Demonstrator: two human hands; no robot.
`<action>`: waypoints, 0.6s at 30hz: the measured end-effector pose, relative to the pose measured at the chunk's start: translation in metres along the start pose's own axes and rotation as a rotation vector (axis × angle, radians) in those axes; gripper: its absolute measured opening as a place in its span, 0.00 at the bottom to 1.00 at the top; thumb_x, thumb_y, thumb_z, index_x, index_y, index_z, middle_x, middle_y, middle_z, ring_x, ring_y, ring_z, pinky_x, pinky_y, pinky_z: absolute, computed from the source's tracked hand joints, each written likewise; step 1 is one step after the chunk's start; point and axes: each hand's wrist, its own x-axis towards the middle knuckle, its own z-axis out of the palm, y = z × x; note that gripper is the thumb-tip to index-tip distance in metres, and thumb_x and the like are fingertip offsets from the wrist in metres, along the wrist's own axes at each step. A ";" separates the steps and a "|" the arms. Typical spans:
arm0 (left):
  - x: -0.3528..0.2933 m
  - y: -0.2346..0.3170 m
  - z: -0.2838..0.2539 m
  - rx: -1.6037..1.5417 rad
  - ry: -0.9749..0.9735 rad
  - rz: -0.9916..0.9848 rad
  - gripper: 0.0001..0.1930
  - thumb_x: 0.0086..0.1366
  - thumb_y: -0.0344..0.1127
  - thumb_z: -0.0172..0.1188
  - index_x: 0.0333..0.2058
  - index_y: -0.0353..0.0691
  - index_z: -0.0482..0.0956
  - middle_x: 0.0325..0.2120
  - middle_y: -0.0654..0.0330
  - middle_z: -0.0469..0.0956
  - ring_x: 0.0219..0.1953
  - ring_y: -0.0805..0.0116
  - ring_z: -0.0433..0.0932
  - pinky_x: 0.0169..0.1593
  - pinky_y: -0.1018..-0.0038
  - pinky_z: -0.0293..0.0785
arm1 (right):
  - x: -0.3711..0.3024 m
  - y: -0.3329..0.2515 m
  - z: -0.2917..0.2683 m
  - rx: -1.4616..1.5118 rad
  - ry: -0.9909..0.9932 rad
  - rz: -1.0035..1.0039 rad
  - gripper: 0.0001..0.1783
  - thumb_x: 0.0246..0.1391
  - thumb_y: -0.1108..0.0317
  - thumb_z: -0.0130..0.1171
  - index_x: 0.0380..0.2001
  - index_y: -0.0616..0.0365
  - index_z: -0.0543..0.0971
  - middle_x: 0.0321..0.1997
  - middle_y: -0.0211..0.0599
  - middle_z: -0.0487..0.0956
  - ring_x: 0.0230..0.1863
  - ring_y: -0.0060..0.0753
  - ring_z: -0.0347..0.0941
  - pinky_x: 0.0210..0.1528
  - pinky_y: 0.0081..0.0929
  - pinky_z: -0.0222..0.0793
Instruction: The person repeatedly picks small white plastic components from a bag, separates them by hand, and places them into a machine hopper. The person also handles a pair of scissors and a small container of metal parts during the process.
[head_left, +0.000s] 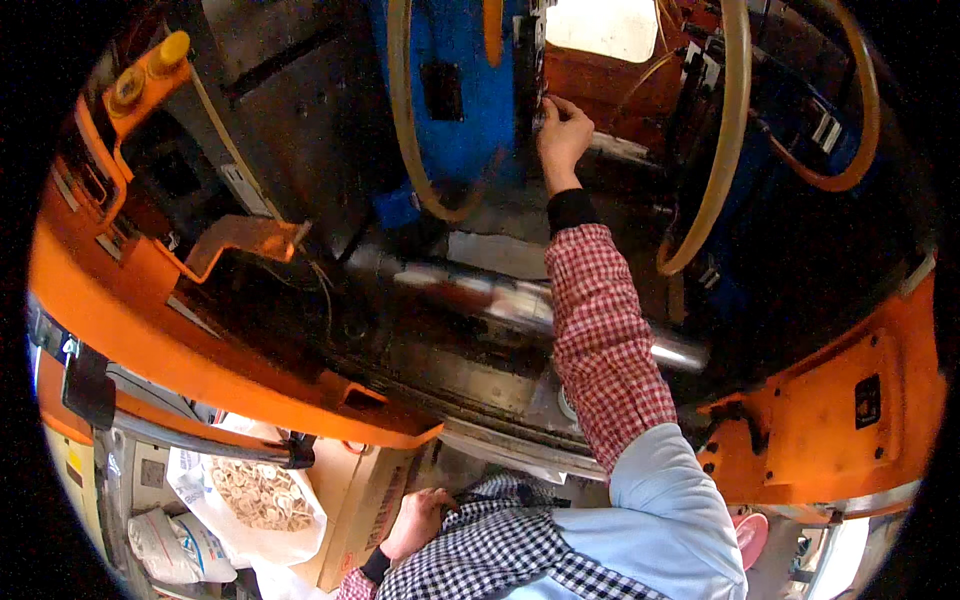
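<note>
My right hand [564, 135] reaches deep into an orange-framed machine. Its thumb and fingers come together at the dark metal edge [535, 90] beside a blue block [440, 130]; what they grip, if anything, is too small to make out. A red checked sleeve [600, 330] covers that forearm, which passes above a shiny metal bar [500, 297]. Low in the view, my left hand [415, 522] is close to my body with its fingers curled, beside a black-and-white checked apron [480, 545] and a cardboard box [370, 510]. Whatever lies within those fingers is hidden.
Yellowish hoses [735, 130] loop down around the right arm. An orange bracket [245, 240] juts inward at the left, above the orange frame edge [230, 365]. A white bag [300, 530] of small beige pieces stands lower left. An orange panel [830, 420] is at the right.
</note>
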 end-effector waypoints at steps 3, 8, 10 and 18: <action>-0.002 0.031 -0.006 -0.010 0.139 -0.050 0.14 0.50 0.17 0.47 0.26 0.39 0.81 0.23 0.48 0.75 0.28 0.51 0.75 0.33 0.64 0.72 | 0.020 -0.005 0.021 0.054 0.018 0.047 0.13 0.45 0.65 0.62 0.29 0.66 0.81 0.32 0.53 0.79 0.36 0.52 0.74 0.42 0.38 0.67; 0.002 0.012 -0.003 -0.014 -0.002 -0.188 0.14 0.49 0.16 0.46 0.27 0.38 0.80 0.26 0.48 0.77 0.31 0.52 0.77 0.37 0.66 0.74 | 0.050 0.008 0.046 0.002 0.067 0.020 0.13 0.46 0.65 0.62 0.30 0.65 0.81 0.31 0.52 0.80 0.34 0.49 0.75 0.41 0.37 0.68; 0.004 0.013 -0.003 -0.008 0.009 -0.175 0.15 0.49 0.16 0.46 0.27 0.37 0.80 0.26 0.48 0.76 0.31 0.51 0.77 0.37 0.66 0.74 | 0.056 0.013 0.052 -0.074 0.153 -0.067 0.12 0.46 0.65 0.62 0.31 0.63 0.82 0.29 0.49 0.81 0.31 0.44 0.78 0.39 0.33 0.70; 0.010 0.008 0.005 -0.015 0.041 -0.148 0.15 0.47 0.15 0.46 0.28 0.37 0.80 0.25 0.48 0.76 0.30 0.50 0.76 0.36 0.65 0.73 | 0.054 -0.002 0.047 0.003 0.012 -0.027 0.13 0.45 0.64 0.62 0.31 0.63 0.82 0.30 0.50 0.80 0.33 0.48 0.77 0.39 0.36 0.70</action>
